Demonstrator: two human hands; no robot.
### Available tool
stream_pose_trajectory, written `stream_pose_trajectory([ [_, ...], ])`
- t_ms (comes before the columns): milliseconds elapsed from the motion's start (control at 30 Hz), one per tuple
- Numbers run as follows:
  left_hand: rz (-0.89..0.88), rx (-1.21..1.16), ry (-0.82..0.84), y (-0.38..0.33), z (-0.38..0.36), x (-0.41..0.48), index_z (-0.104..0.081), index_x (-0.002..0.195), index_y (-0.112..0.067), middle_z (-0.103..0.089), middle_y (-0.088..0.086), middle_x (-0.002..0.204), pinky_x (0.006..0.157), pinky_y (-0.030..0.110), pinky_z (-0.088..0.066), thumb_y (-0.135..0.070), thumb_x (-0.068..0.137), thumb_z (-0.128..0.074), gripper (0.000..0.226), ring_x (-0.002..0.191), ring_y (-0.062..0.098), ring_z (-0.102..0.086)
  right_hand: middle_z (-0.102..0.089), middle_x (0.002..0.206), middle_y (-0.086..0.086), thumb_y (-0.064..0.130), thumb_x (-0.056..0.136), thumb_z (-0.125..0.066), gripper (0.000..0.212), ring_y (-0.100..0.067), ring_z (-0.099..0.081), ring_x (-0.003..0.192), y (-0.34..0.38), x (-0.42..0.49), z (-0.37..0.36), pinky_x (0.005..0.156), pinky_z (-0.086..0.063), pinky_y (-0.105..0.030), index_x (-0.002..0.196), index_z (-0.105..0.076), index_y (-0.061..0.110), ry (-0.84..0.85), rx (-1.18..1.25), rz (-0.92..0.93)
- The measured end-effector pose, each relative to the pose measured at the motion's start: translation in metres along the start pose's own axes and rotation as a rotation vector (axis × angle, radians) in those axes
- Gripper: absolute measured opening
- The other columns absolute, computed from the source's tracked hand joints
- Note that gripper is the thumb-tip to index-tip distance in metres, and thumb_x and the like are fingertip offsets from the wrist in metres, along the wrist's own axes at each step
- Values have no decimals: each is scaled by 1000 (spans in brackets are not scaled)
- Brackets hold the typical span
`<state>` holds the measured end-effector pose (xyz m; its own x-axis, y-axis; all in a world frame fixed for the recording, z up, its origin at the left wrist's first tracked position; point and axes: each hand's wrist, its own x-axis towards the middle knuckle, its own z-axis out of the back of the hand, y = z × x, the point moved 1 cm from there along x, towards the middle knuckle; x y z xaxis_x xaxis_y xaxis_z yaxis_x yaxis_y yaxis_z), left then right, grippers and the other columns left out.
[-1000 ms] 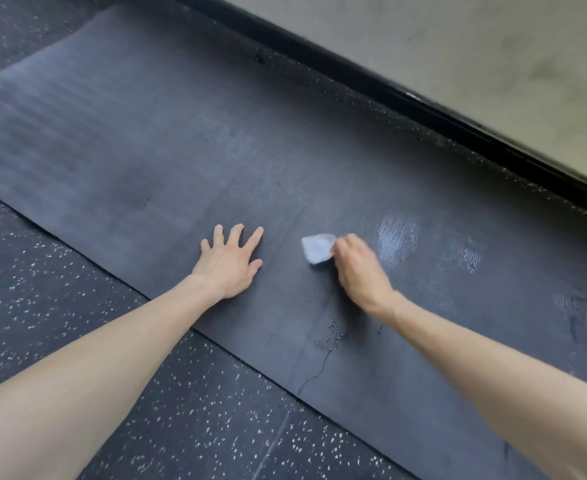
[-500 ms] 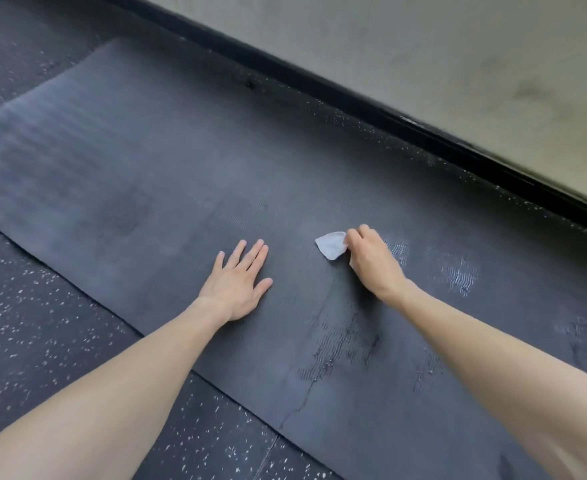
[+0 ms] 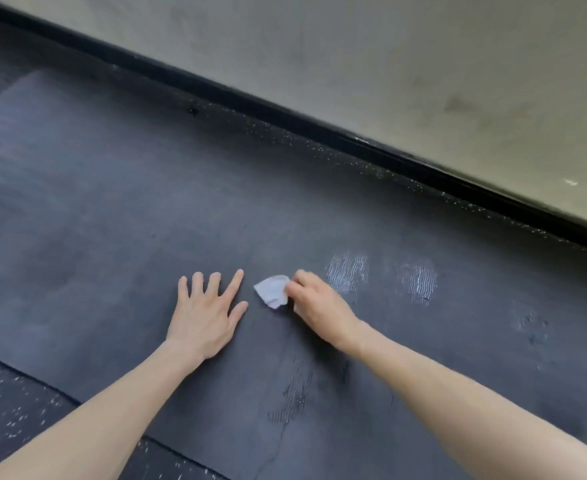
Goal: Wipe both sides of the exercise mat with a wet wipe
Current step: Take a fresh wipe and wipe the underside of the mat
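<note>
The exercise mat [image 3: 112, 220] lies flat on the speckled floor [image 3: 15, 417], so the step in hand looks like wiping its upturned side. The left hand [image 3: 203, 317] presses on it, fingers [image 3: 233, 284] straight and spread, likely to steady it. Just beside it, the right hand [image 3: 320, 306] pinches the small wet wipe [image 3: 272, 291] against the mat with curled fingers. Damp streaks [image 3: 347, 271] show to the right; the stretch to the left looks dry, so the next move probably calls for strokes that way, then a flip. No container is in view
</note>
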<state>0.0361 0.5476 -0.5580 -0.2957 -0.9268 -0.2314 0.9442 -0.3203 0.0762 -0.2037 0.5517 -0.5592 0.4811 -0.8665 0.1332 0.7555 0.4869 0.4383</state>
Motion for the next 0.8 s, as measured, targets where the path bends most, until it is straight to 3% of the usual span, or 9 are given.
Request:
stream_pose_trajectory([
  [133,-84,-37,-45,1,7,9,-61,132,-13,-50,13,142,110,63,-33,-51,99,-28,61,134,38,-42,-51,96,-8,-9,76,-51,29,-32,-50,87,-60,27,28,72,-47,-48,100,-52,7,-101,-66,-353],
  [233,-143,-147,-96,-2,18,37,-64,107,-11,-38,8,158,114,58,-32,-43,104,-34,44,149,33,-27,-52,90,-10,-7,82,-55,19,-33,-51,78,-42,24,17,69,-47,-47,96,-56,7,-177,-90,-295],
  [333,-118,-191,-111,-6,22,73,-58,130,-8,-37,7,159,116,54,-30,-37,104,-41,42,152,30,-22,-49,89,-7,3,88,-50,11,-29,-48,76,9,0,-10,66,-42,-40,90,-57,10,-82,-5,-72],
  [433,-124,-180,-62,-17,25,104,-26,159,-19,-18,0,167,119,55,-23,-43,106,-32,58,154,31,-11,-46,91,-8,1,88,-43,14,-25,-39,74,38,-16,-25,62,-37,-38,91,-54,10,83,63,150],
  [500,-144,-160,-8,-31,25,119,-7,161,-25,-2,-5,169,121,55,-14,-47,106,-21,61,155,30,0,-45,92,-10,1,86,-46,10,-26,-40,75,24,-7,-21,62,-38,-40,88,-48,10,99,48,176],
  [567,-138,-125,16,-40,21,125,-2,161,-26,3,-6,169,122,54,-8,-50,103,-5,63,155,29,5,-46,89,-11,3,81,-48,8,-27,-41,77,-5,14,-11,65,-37,-39,84,-47,11,42,26,138],
  [633,-118,-146,-14,-41,19,123,-10,161,-26,-6,-7,169,122,53,-9,-52,96,5,72,156,28,-2,-47,88,-11,3,73,-53,12,-26,-42,79,-47,37,8,68,-35,-36,81,-48,10,-58,-15,-6],
  [800,-90,-168,-71,-42,28,126,-50,147,-23,-45,-3,154,114,55,-34,-51,100,-17,64,144,30,-38,-45,89,-9,-5,77,-56,18,-34,-49,76,-147,79,56,62,-37,-39,84,-49,9,-207,-192,-430],
])
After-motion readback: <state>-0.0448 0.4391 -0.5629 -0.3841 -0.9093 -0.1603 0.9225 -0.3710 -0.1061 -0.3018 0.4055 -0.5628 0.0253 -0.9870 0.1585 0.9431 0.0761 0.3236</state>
